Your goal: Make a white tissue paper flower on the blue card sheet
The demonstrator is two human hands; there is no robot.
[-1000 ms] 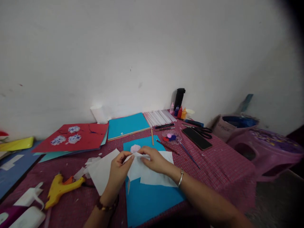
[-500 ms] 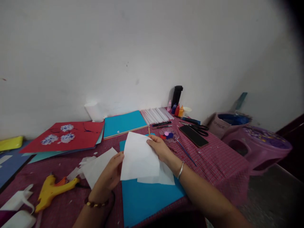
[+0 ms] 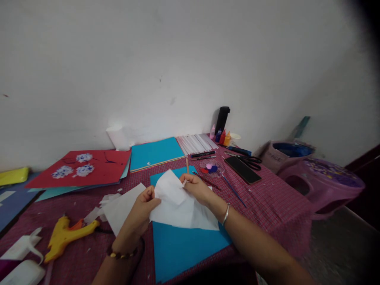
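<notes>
Both my hands hold a thin white tissue paper sheet just above a blue card sheet that lies on the table. My left hand pinches the sheet's left edge with fingers closed. My right hand grips its upper right corner, also closed, with a bangle on the wrist. The paper is crumpled and folding at the top. Another white paper piece lies flat to the left of my left hand.
A yellow glue gun lies at the left on the pink checked tablecloth. Red card, blue card stack, phone, scissors, paint bottles and a black flask stand behind. A purple stool is right.
The white sheet, held up flat half a second ago, has been lowered and its top now folds and crumples between my hands. Both hands have moved closer together.
</notes>
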